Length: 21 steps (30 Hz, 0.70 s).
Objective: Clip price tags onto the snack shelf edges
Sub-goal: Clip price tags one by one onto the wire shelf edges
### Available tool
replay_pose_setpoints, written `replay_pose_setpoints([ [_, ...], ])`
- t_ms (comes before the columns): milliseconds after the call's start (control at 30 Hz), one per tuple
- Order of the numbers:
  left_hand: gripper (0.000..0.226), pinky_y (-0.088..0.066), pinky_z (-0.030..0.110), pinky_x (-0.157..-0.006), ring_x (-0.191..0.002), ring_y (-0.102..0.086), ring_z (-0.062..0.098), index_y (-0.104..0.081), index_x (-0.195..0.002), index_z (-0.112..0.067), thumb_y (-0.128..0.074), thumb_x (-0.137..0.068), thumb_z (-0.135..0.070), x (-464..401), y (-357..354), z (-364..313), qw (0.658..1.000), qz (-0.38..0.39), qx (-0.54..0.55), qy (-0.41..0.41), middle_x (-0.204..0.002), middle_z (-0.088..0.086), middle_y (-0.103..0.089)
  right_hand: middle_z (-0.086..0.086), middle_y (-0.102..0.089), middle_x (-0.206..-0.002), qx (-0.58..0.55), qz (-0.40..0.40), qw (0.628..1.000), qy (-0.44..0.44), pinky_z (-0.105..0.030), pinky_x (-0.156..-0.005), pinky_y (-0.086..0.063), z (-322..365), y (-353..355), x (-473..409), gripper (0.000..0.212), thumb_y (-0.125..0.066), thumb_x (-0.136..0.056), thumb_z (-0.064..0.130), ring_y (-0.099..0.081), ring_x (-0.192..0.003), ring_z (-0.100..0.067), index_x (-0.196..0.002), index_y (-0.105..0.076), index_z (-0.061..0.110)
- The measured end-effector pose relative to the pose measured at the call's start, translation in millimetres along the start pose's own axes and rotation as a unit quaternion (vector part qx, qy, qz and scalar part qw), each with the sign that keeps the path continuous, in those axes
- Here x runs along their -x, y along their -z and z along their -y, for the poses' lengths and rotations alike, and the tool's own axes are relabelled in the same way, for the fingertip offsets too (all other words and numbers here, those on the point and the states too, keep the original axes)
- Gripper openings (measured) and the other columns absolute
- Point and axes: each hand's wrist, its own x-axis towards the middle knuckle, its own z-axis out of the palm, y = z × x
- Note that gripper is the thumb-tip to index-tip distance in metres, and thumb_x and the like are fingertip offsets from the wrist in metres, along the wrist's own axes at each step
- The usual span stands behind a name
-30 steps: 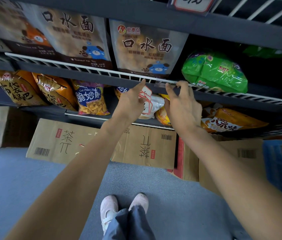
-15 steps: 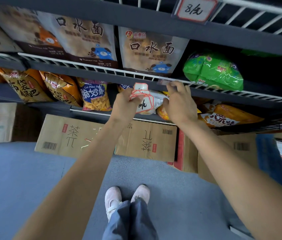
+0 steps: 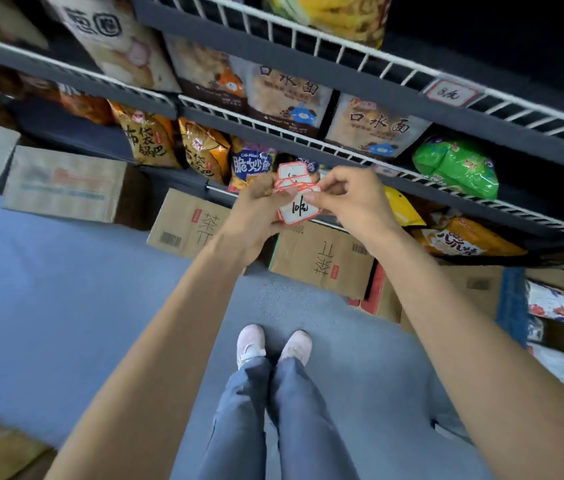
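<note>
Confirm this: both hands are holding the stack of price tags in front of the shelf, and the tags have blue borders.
Not quite. The head view shows the left hand and right hand holding the price tags before the shelf, but the borders are red.

Both forearms are seen bare, with no sleeves, and the left hand (image 3: 256, 216) and right hand (image 3: 353, 199) are ungloved. Loose grey-blue trousers (image 3: 273, 410) are worn above pale pink laced trainers (image 3: 273, 344).

Wire-edged shelf (image 3: 343, 152) of snack bags (image 3: 149, 140), cardboard boxes (image 3: 322, 258) on blue floor (image 3: 66, 289)
</note>
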Motion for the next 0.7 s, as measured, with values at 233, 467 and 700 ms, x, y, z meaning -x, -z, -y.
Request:
replay_pose_setpoints([
  [233,0.014,-0.052,0.044,-0.088,-0.093,-0.064,0.03,-0.06,-0.096,-0.008,-0.047,-0.094,-0.003,86,66,-12,0.99,-0.116,0.083,-0.001,-0.092,0.012,-0.067,0.004,-0.062,-0.068,0.027,0.092,0.995,0.032,-0.036,-0.07,-0.053,65,-66,32,0.017,-0.074,-0.078,0.012,-0.058,-0.066,-0.012,-0.069,-0.064,0.022],
  [467,0.018,-0.058,0.024,-0.066,-0.083,-0.062,0.014,-0.054,-0.109,-0.016,-0.044,-0.097,-0.009,161,104,-5,0.966,-0.23,0.103,-0.063,-0.094,0.003,-0.063,-0.004,-0.062,-0.077,0.079,0.274,0.954,0.09,-0.02,-0.061,-0.054,117,-116,61,0.011,-0.063,-0.086,0.003,-0.057,-0.065,-0.009,-0.096,-0.067,0.0],
  [700,0.019,-0.054,0.018,-0.057,-0.078,-0.061,0.019,-0.053,-0.11,-0.009,-0.038,-0.099,-0.01,251,106,37,0.899,-0.397,0.13,-0.13,-0.099,0.012,-0.06,-0.003,-0.064,-0.074,0.086,0.424,0.89,0.141,-0.021,-0.061,-0.053,139,-160,131,0.011,-0.059,-0.086,-0.002,-0.06,-0.067,-0.011,-0.091,-0.066,0.005],
])
